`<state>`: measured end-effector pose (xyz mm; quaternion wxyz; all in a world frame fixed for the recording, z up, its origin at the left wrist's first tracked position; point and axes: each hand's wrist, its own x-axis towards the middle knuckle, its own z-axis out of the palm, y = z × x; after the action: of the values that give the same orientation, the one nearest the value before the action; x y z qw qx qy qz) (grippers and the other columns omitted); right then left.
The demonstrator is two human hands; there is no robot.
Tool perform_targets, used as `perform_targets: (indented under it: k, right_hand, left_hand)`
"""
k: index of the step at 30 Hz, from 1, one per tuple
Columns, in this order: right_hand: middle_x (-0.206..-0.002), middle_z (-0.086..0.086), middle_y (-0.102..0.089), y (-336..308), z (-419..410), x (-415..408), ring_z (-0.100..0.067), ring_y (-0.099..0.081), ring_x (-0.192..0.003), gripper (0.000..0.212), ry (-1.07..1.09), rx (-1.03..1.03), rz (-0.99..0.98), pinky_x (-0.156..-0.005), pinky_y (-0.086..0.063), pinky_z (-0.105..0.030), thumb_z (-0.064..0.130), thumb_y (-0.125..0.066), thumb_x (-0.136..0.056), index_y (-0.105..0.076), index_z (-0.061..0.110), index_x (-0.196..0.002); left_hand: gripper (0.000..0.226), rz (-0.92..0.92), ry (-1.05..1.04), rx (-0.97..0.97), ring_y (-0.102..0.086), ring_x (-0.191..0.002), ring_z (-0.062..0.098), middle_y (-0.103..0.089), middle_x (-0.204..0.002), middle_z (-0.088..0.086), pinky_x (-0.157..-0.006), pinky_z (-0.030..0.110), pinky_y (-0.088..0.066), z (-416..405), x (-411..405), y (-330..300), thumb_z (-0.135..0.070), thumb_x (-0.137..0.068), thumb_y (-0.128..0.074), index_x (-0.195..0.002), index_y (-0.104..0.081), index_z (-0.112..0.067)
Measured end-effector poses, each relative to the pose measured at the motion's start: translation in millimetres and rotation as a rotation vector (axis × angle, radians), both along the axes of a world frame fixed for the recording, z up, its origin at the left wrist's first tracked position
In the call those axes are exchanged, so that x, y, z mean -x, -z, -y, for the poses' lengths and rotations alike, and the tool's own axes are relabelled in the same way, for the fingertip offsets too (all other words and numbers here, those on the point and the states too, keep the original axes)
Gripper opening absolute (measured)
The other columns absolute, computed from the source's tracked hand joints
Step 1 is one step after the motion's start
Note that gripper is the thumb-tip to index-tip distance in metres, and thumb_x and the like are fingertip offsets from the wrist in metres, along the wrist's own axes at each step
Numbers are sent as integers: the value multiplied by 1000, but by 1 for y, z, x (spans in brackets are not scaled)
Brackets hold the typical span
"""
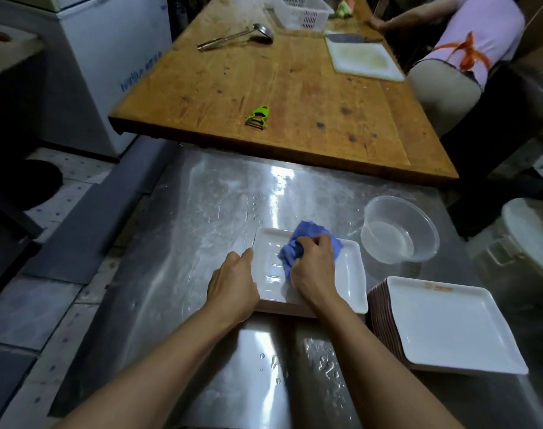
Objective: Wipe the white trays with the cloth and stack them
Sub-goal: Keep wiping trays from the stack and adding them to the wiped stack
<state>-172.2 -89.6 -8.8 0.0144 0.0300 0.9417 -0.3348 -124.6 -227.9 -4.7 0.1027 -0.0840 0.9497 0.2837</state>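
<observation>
Right hand (315, 267) gripping blue cloth (298, 246) on white tray (352, 280) — stacked trays' (449, 323) orange print unreadable

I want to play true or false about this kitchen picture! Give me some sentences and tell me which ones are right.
1. The right hand holds a blue cloth on a white tray. True.
2. The left hand is lifting the clear bowl. False: it rests at the tray's left edge; the bowl sits untouched to the right.
3. A stack of white trays stands to the right of the tray being wiped. True.
4. The green peeler lies on the metal counter. False: it lies on the wooden table.
5. A ladle lies on the wooden table. True.
</observation>
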Motion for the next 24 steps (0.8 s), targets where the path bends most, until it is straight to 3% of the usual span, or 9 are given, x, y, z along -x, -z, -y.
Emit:
perform_targets:
  k: [3,6,8,12,15,16,18,20,24]
  right_hand:
    - [-125,-19,-42,-1,21,9,-34,-44,-114,36,-125,-41,79,-97,-41,-41,1,-50,-85,-59,10,-119]
    - [-126,-16,-40,-4,34,13,-33,-46,-113,27,-201,-45,75,-95,-44,-42,10,-54,-87,-66,12,-110]
    - [-127,-14,-41,-7,31,12,-30,-44,-115,28,-237,-64,75,-95,-41,-31,10,-56,-86,-67,13,-111]
    - [-126,-17,-49,-15,17,0,-30,-47,-114,40,-370,38,183,-85,-36,-19,-7,-48,-85,-63,10,-117]
    - [-110,-23,-60,-19,14,-15,-28,-54,-91,33,-507,17,215,-66,-35,-13,-16,-50,-77,-69,-4,-102]
    - [-102,-23,-62,-20,12,-19,-27,-54,-86,27,-544,16,219,-63,-35,-14,-15,-55,-76,-70,-6,-96]
    - [-95,-11,-59,-21,8,-27,-24,-55,-88,20,-572,9,228,-70,-42,-20,-5,-61,-81,-72,0,-96]
    - [-105,-2,-55,-18,3,-33,-25,-54,-101,23,-547,-60,231,-83,-45,-31,6,-62,-84,-72,12,-104]
    - [-127,0,-53,-13,-15,-43,-28,-43,-113,27,-452,-270,161,-83,-34,-31,21,-56,-88,-67,26,-113]
  left_hand:
    - [43,-2,12,7,-55,-101,31,-49,-114,8,-84,39,-48,1,0,0,-14,-86,-54,-127,-43,-20]
    - [37,-9,21,-18,-56,-98,32,-48,-110,8,-82,39,-48,2,-2,3,-15,-87,-56,-122,-44,-20]
    - [37,-10,21,-30,-55,-98,32,-47,-110,8,-81,38,-47,3,-2,5,-16,-88,-55,-123,-43,-19]
    - [42,-10,8,-93,-55,-98,30,-47,-111,8,-79,35,-44,5,-2,6,-13,-89,-51,-129,-43,-24]
    - [38,-12,8,-172,-56,-97,29,-49,-109,9,-81,36,-47,7,-3,6,-8,-87,-48,-122,-50,-23]
    - [36,-11,-2,-193,-56,-99,30,-50,-110,9,-83,36,-47,8,-4,5,-7,-86,-48,-120,-52,-21]
    - [37,-1,-30,-206,-55,-104,30,-50,-115,11,-87,37,-47,8,-3,4,-7,-87,-49,-123,-52,-15]
    - [43,6,-42,-180,-54,-107,31,-49,-121,13,-90,37,-45,6,-3,4,-8,-87,-51,-130,-48,-13]
    - [47,4,-32,-115,-51,-109,31,-48,-123,14,-90,37,-44,0,-2,3,-2,-85,-46,-131,-45,-14]
